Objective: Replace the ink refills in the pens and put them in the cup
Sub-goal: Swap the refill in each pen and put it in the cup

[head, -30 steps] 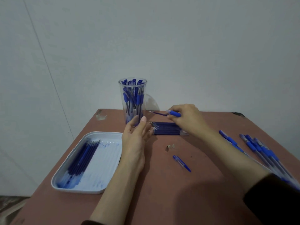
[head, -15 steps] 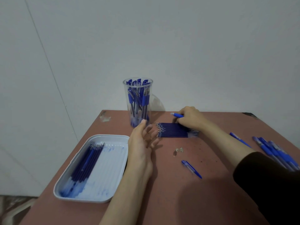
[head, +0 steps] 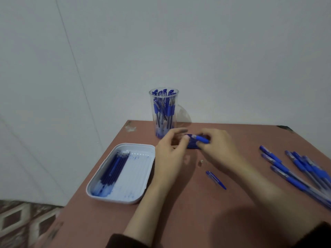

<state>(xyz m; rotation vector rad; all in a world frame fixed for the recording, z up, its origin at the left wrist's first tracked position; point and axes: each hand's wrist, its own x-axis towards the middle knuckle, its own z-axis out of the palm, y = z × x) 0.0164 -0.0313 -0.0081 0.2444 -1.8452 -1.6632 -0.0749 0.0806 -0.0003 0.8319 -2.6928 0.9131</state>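
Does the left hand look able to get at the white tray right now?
Probably yes. The left hand is just beside the tray with nothing between, though it is busy at the pen that the right hand holds.

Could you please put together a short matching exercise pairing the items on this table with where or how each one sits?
Things:
1. clear cup
2. white tray
3. blue pen cap
4. loose pens

Places or states:
A. spread along the right side
B. holding dark blue refills on its left side
C. standing upright at the far end of the table
D. lying alone, between the tray and the loose pens

Pairs: 1-C, 2-B, 3-D, 4-A
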